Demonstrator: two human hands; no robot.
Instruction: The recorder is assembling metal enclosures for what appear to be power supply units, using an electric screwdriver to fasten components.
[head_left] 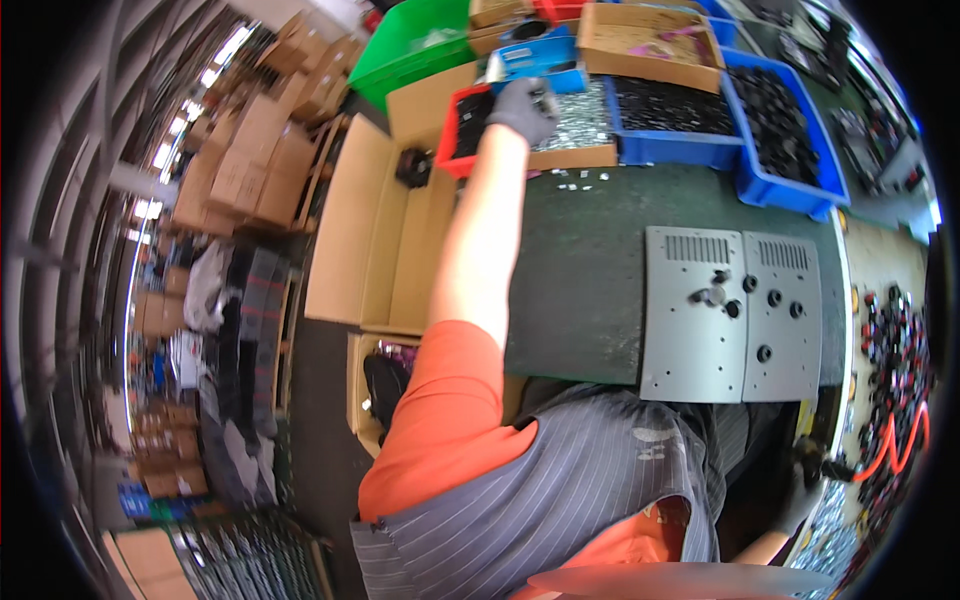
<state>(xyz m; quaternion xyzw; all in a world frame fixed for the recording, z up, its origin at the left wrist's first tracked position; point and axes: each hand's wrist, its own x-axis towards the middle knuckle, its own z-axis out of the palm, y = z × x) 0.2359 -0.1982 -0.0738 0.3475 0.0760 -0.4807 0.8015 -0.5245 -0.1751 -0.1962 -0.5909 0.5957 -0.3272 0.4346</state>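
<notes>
Left hand (522, 108), in a dark grey knit glove, is stretched far forward, its fingers curled down over the heap of small silvery metal parts (580, 118) in a shallow brown cardboard tray (572, 157); whether it actually pinches any part cannot be told. The heap lies just right of the hand. A few loose silvery pieces (578, 180) are scattered on the dark green work table (580, 270) in front of that tray. Judged by look, the parts are small, stiff and light, probably slippery in bulk, so best pinched between fingertips or scooped.

Right hand (800, 495), low at the right edge, is also gloved and appears closed around a dark tool handle; the grip is too shadowed to confirm.

Relative to the cardboard tray:
- left, touching: a red plastic bin (458, 135) of black parts;
- behind: a small blue box (540, 55);
- right: blue plastic bins (790, 150) of black parts, and a brown carton (650, 40) behind them;
- far left behind: a green plastic crate (410, 50);
- left, lower: an open plain carton (370, 240);
- nearer the person: two grey perforated sheet-metal panels (730, 315) with black knobs, lying flat side by side.

Stacked brown cartons (255, 160) stand well to the left. No legible label stands out.
</notes>
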